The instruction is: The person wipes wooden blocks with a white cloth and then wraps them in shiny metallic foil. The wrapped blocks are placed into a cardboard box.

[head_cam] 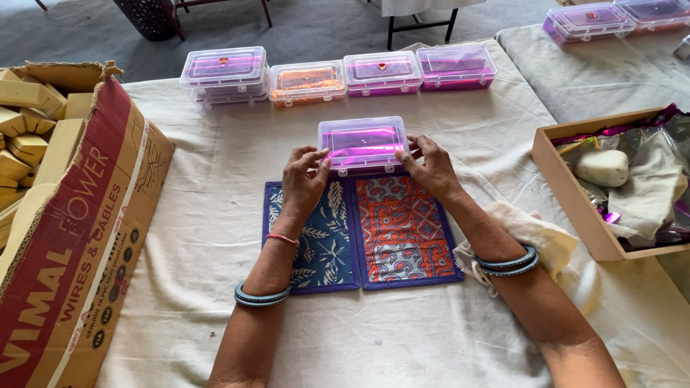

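While both hands close in on it, the clear purple box [363, 144] sits at the middle of the desk [215, 215], its long axis running left to right, resting at the far edge of a pair of patterned cloth mats [363, 233]. Left hand [303, 179] has the box's left end, fingers curled and pinching that near corner; right hand [430, 167] mirrors it on the right end, fingertips pressed to the side wall. So the box lies straight ahead, between the two grips, neither hand nearer than the other. Forearms come up from the near edge, angled inward, wrists low over the mats. Beyond, along the far edge, a row of matching boxes [338, 77] stands side by side. A cardboard carton [79, 237] fills the left edge; a wooden tray [568, 194] of wrappers sits at the right, with a crumpled cloth [535, 233] under the right forearm.
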